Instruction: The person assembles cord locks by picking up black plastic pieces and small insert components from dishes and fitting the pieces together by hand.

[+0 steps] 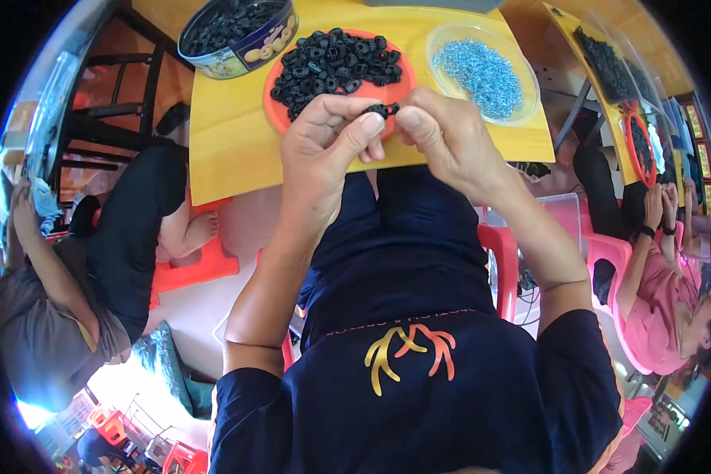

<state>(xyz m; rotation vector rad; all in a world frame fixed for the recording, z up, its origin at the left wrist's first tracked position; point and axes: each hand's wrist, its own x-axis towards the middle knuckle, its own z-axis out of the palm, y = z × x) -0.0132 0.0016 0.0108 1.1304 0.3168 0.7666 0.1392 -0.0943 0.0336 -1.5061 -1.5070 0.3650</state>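
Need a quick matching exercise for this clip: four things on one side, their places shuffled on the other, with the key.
Things
1. Tin
2. Plate
3. Bowl
4. Black part

Places
A. Table's right side, holding blue pieces
B. Table's far left, at its edge
C. Pinched in the left hand, close to the right hand
D. Between the two other containers

Pairs: 1-B, 2-D, 3-A, 4-C
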